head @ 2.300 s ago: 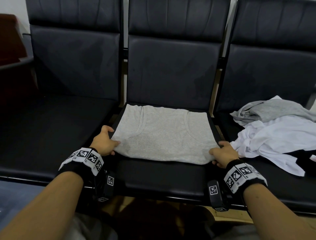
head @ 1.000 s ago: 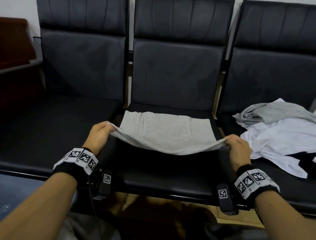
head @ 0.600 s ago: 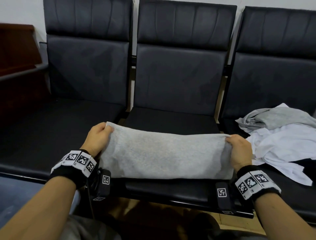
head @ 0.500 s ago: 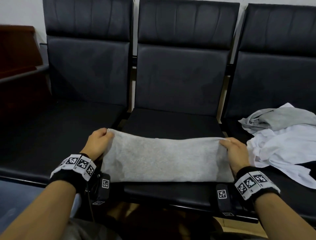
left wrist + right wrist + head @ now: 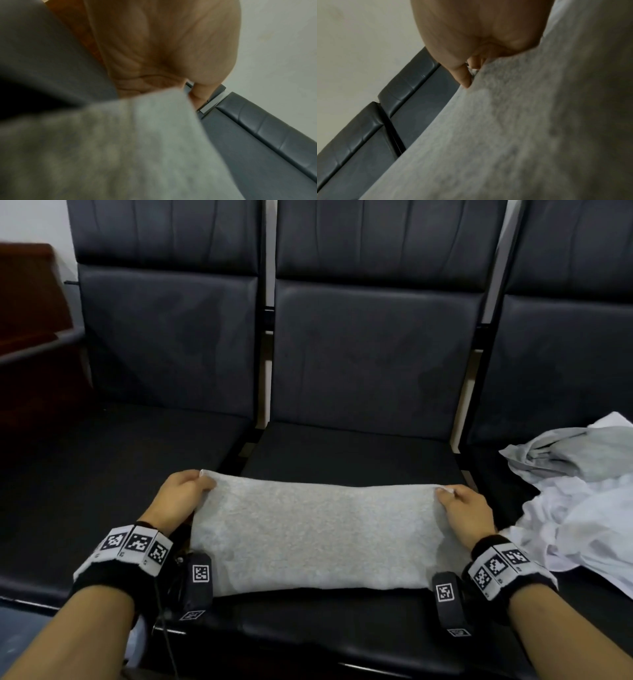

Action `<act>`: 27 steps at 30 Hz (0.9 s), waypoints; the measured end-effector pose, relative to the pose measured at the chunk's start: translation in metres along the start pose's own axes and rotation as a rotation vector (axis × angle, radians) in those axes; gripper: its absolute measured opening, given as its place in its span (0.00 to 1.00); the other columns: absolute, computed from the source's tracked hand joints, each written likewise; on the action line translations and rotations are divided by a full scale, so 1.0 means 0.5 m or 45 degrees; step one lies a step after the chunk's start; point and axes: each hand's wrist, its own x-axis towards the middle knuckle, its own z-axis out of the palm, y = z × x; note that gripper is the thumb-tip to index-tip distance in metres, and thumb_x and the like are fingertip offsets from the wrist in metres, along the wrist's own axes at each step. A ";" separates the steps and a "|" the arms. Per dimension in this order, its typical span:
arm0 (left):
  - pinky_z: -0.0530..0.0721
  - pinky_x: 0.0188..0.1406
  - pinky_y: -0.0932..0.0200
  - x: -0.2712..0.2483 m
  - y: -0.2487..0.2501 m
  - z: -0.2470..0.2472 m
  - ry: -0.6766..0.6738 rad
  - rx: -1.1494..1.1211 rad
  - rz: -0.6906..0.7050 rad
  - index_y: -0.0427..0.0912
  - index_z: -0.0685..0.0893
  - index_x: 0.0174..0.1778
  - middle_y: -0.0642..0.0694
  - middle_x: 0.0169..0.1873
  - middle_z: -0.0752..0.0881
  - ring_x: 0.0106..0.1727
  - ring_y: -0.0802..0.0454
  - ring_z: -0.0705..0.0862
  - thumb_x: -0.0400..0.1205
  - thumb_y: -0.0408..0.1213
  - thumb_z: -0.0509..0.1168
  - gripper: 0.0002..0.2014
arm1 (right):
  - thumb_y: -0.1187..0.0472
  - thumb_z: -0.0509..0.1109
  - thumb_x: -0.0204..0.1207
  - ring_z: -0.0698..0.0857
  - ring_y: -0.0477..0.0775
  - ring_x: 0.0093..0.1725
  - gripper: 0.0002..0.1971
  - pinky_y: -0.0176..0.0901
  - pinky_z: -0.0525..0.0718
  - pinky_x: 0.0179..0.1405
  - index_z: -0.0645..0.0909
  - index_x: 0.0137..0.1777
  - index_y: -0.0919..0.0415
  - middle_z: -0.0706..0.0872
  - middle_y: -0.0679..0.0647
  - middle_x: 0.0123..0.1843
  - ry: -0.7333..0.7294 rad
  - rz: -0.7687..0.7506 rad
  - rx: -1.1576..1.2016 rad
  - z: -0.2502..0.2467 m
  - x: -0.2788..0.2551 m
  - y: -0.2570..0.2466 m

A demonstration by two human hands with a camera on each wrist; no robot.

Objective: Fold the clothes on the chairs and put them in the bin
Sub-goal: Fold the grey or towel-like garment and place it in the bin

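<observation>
A light grey garment (image 5: 318,535), folded into a wide band, is held over the front of the middle black chair seat (image 5: 349,453). My left hand (image 5: 181,494) pinches its upper left corner, and my right hand (image 5: 462,508) pinches its upper right corner. The cloth stretches level between them and hangs toward me. In the left wrist view the grey garment (image 5: 137,148) fills the lower frame under my palm (image 5: 163,47). In the right wrist view my fingers (image 5: 464,75) grip the edge of the grey garment (image 5: 522,128). No bin is in view.
A loose pile of white (image 5: 582,525) and grey clothes (image 5: 575,453) lies on the right chair. The left chair seat (image 5: 113,474) is bare. A dark brown piece of furniture (image 5: 27,313) stands at the far left behind a grey armrest.
Both hands lifted the near edge of the flat grey garment and drew it toward me, folding it into a narrower band; it has since sunk slightly lower at the seat's front.
</observation>
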 end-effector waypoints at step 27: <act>0.43 0.82 0.35 -0.130 0.020 0.154 -0.788 1.146 0.547 0.65 0.56 0.82 0.58 0.85 0.47 0.85 0.57 0.39 0.81 0.68 0.50 0.32 | 0.48 0.67 0.81 0.68 0.58 0.80 0.32 0.47 0.64 0.77 0.64 0.83 0.53 0.69 0.55 0.81 -0.320 -0.066 -0.296 0.006 -0.084 -0.091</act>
